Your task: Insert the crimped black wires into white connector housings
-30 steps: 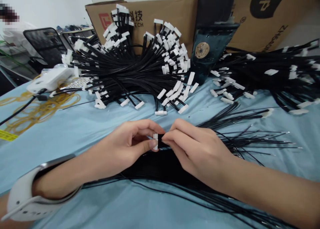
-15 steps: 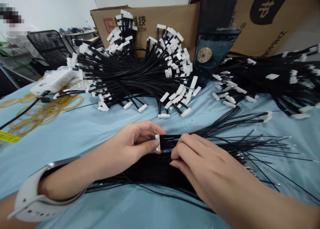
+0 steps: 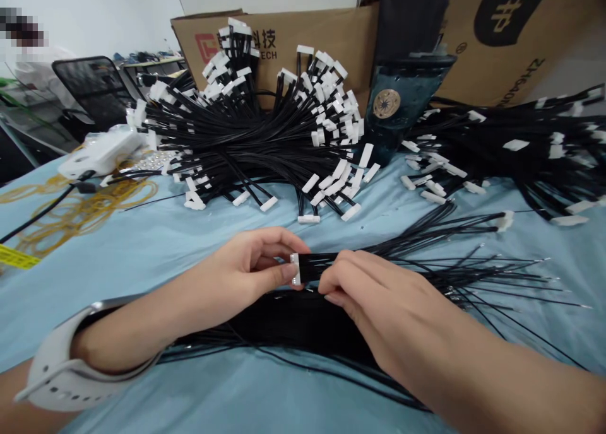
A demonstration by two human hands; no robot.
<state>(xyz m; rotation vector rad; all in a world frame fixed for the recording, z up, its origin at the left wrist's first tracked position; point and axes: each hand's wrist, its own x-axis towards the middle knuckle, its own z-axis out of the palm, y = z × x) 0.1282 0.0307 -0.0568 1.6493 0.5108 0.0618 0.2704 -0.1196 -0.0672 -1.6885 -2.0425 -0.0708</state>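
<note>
My left hand (image 3: 246, 270) pinches a small white connector (image 3: 295, 269) between thumb and fingers. Black wires (image 3: 326, 262) run from that connector to the right, across the blue cloth. My right hand (image 3: 374, 295) is closed, its fingertips pinched on one thin black wire just right of the connector. Under both hands lies a thick bundle of loose black wires (image 3: 293, 320). Their bare metal tips fan out to the right (image 3: 521, 276). A white watch strap (image 3: 52, 371) sits on my left wrist.
A big heap of finished black harnesses with white connectors (image 3: 265, 131) lies behind my hands, another heap (image 3: 521, 144) at the right. Cardboard boxes (image 3: 303, 36) stand at the back, with a dark teal object (image 3: 398, 106) between the heaps. Yellow rubber bands (image 3: 76, 207) and a white device (image 3: 99, 153) lie left.
My right hand drew back from the connector to the wires half a second ago, then crept left again toward it. My left hand has kept its pinch on the connector.
</note>
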